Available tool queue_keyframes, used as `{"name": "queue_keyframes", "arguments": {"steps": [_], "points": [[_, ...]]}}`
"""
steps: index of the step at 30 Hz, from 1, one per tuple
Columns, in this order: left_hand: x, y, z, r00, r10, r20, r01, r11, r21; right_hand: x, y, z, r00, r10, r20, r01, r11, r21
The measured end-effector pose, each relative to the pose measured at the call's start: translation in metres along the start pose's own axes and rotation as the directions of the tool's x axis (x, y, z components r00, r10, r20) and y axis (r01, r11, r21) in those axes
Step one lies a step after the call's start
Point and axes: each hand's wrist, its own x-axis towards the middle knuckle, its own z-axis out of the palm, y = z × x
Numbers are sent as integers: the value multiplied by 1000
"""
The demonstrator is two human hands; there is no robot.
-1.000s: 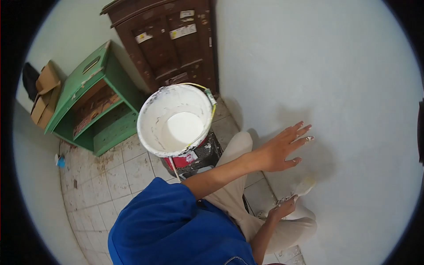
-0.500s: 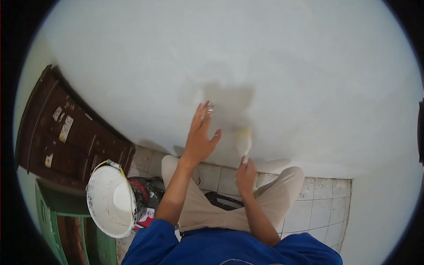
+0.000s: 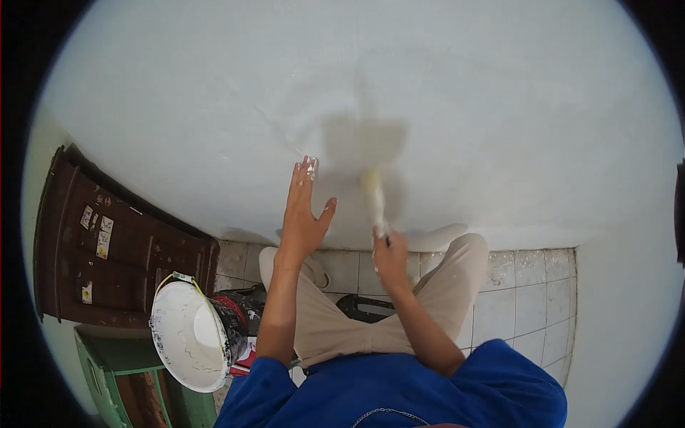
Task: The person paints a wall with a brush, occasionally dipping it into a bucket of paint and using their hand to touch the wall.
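My right hand (image 3: 390, 264) is closed around the handle of a paintbrush (image 3: 377, 200). The brush points up at the pale wall (image 3: 499, 135); its yellowish bristles are smeared by motion and overlap the wall in this view. To the left, my left hand (image 3: 302, 222) is raised with fingers stretched out and thumb apart, holding nothing. White paint coats its fingertips, which are right at the wall surface. A dark shadow falls on the wall between and above the two hands.
A white paint-stained bucket (image 3: 180, 314) with a yellow handle stands at the lower left, beside a dark container (image 3: 240, 308). Behind it are a brown wooden door (image 3: 128, 257) and a green frame (image 3: 110, 381). Tiled floor (image 3: 496, 314) runs along the wall's base to a corner on the right.
The brush and my right hand have moved up and slightly left along the wall. My left hand has shifted a little left and up, still spread. The view has tilted slightly.
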Motion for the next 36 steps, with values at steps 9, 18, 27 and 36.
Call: {"name": "queue_keyframes", "arguments": {"steps": [9,18,27,36], "points": [[-2,0,12,999,38,9,-39,990,136,-11,-96,-13,999,-50,6,48,984,170],[-1,0,1,996,-19,85,9,993,120,-29,45,-13,884,456,103,-446,757,477],[-2,4,7,999,5,53,-13,990,143,-10,-49,5,972,206,110,-234,869,437],[-1,-1,3,995,-17,94,5,992,124,-13,-20,-8,915,376,143,-391,744,542]]}}
